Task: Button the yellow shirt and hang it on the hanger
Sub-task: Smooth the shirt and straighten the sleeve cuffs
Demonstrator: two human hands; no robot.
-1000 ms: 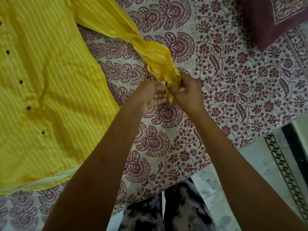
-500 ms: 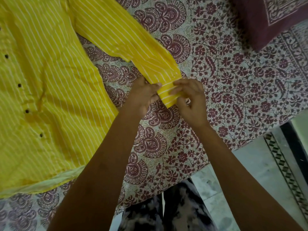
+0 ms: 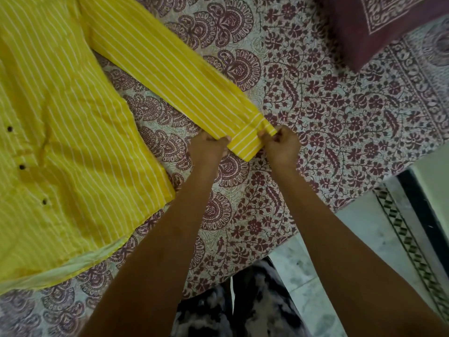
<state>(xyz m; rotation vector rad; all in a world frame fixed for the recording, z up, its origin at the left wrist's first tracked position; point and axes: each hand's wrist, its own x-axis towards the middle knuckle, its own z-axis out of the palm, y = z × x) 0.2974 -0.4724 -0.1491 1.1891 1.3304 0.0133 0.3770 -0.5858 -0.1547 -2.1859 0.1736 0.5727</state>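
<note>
The yellow shirt (image 3: 63, 132) with thin white stripes lies flat on the bed at the left, its front closed by a row of dark buttons (image 3: 22, 167). One sleeve (image 3: 170, 66) stretches flat toward the middle and ends in a cuff (image 3: 245, 142). My left hand (image 3: 209, 149) pinches the cuff's left corner. My right hand (image 3: 281, 144) pinches its right corner. Between the two hands the cuff is pulled flat. No hanger is in view.
The bed carries a cream and maroon floral sheet (image 3: 340, 113). A dark maroon pillow (image 3: 379, 27) lies at the top right. The bed edge runs diagonally at the lower right, with pale tiled floor (image 3: 359, 229) beyond. My patterned trousers (image 3: 243, 307) show at the bottom.
A second ago the sleeve was bunched and twisted between my hands. It has been spread flat, and my hands have moved apart to the cuff's two corners.
</note>
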